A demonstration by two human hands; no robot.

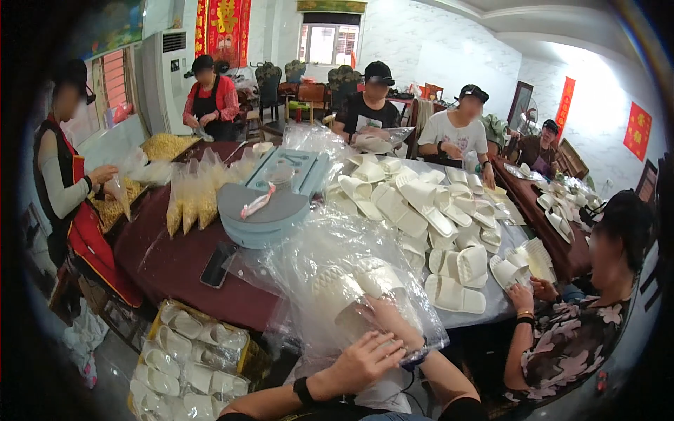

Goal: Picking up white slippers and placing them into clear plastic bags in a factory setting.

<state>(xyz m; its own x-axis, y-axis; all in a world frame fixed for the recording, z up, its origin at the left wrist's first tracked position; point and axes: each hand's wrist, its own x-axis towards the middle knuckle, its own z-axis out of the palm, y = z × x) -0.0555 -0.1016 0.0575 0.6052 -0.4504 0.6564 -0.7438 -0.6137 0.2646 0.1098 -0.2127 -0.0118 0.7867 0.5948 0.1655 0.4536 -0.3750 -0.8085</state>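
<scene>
bagged stock: at about 7 o'clock there's a yellow crate [158, 324] already stuffed with bagged slippers [184, 365], so a good batch looks done.

dark worktop: a black phone [217, 264] lies flat on the dark red worktop [175, 266] at roughly 8 o'clock, with a grey-blue round machine [261, 210] just past it toward the centre.

left hand: my left hand [365, 361] sits at 6 o'clock, fingers loosely spread, resting against the outside of the clear plastic bag [330, 281], not pinching anything I can make out.

current pair: the white slippers [351, 288] are inside that bag, just above both hands, near centre-bottom. I'd say this pair is mostly in, and closing the bag isn't done yet.

right hand: my right hand [390, 316] is right beside the left one, a bit higher, fingers curled down over the bag and pressing on the slipper through the plastic.

loose pile: from centre out to 3 o'clock there's a big heap of unbagged white slippers [421, 210] on the pale worktop [491, 302], so lots left, I reckon.

neighbour: at 4 o'clock a person in a floral top [569, 337] handles more slippers, hands well apart from mine.
</scene>
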